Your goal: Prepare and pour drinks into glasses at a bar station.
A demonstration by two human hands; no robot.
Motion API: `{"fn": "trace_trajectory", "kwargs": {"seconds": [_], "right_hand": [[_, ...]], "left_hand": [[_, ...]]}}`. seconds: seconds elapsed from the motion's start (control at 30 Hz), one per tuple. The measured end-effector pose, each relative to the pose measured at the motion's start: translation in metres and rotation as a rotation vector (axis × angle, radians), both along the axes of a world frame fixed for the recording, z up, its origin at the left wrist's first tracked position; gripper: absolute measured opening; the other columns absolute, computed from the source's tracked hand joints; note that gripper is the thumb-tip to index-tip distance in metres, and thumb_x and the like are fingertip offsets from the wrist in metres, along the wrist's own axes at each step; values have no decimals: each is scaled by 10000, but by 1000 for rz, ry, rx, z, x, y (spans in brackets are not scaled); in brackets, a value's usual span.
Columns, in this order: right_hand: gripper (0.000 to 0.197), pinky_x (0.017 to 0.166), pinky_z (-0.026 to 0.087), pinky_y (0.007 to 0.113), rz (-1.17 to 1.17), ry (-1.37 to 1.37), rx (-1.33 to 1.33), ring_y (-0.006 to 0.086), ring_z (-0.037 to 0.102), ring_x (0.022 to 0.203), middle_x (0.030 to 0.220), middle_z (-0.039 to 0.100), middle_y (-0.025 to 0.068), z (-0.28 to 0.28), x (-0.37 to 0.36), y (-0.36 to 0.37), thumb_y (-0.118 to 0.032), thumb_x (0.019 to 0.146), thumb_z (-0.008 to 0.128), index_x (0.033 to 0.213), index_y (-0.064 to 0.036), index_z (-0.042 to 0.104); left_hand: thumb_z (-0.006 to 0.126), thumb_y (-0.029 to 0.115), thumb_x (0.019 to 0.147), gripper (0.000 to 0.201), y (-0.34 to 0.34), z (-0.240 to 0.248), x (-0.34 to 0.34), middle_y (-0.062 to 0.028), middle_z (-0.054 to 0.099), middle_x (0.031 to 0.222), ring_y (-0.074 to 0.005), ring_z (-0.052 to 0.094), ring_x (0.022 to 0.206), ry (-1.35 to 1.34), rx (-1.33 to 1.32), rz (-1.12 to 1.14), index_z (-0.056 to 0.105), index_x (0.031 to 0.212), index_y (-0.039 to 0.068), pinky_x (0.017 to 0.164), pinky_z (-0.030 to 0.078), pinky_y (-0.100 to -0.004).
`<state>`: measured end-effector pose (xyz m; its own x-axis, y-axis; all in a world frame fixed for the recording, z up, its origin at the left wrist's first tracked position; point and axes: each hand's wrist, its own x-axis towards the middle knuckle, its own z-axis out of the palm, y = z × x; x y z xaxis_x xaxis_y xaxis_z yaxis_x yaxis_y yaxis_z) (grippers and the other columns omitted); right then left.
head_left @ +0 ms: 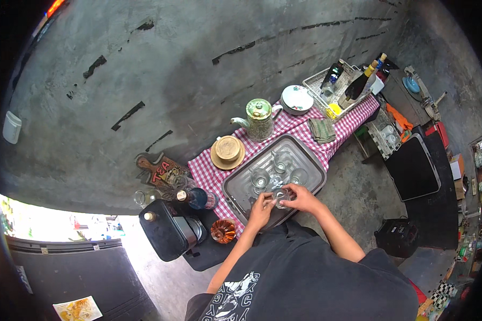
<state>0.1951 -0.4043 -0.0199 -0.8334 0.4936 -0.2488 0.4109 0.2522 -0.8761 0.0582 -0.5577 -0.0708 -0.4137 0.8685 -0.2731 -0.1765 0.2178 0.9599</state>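
Both my hands are at the near edge of a grey rectangular tray (241, 193). Between them is a small clear glass cup (280, 196). My left hand (261, 209) has its fingers closed on the cup's left side, and my right hand (302, 199) grips it from the right. Farther in on the tray stand several more clear glass cups, among them one at the left (260, 178), one at the back (282, 161) and one at the right (299, 176). My fingers partly hide the held cup.
Behind the tray on a checkered cloth (199, 170) stand a lidded wooden-looking cup on a saucer (228, 149), a green patterned teapot (259, 122), stacked bowls (297, 99), a folded cloth (322, 130) and a bottle basket (326, 80). At left are a black appliance (166, 230) and an amber fluted bowl (223, 231).
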Motion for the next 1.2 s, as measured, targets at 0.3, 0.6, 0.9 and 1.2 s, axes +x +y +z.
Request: {"fn": "trace_trajectory", "kwargs": {"seconds": [0.3,0.6,0.9,1.2], "right_hand": [[600,798,507,309,1,9,-25,166,601,877,993,641,103,-3,1,3,-285,743,831,1217,-2,596],[589,802,506,301,24,54,-78,157,600,881,999,640,91,-8,1,6,-272,749,831,1214,1,594],[585,820,521,360,56,31,-7,248,650,932,1013,664,167,-5,0,7,-330,748,811,1195,-10,610],[582,818,521,368,66,39,45,275,660,916,995,670,189,-4,-2,6,-347,747,801,1179,-3,616]], "left_hand": [[610,124,966,320,1,6,0,-104,593,1120,-147,588,1062,-34,-21,-14,480,1229,-3,885,459,-277],[617,80,948,310,-1,2,2,-141,614,1097,-174,611,1047,-13,33,6,488,1220,4,898,493,-296],[684,78,882,459,-6,9,5,-236,610,1172,-277,641,1087,215,56,-39,465,1259,-66,880,545,-354],[728,151,846,538,-10,30,8,-233,599,1200,-344,640,1065,602,75,-48,503,1293,-46,881,534,-369]]}}
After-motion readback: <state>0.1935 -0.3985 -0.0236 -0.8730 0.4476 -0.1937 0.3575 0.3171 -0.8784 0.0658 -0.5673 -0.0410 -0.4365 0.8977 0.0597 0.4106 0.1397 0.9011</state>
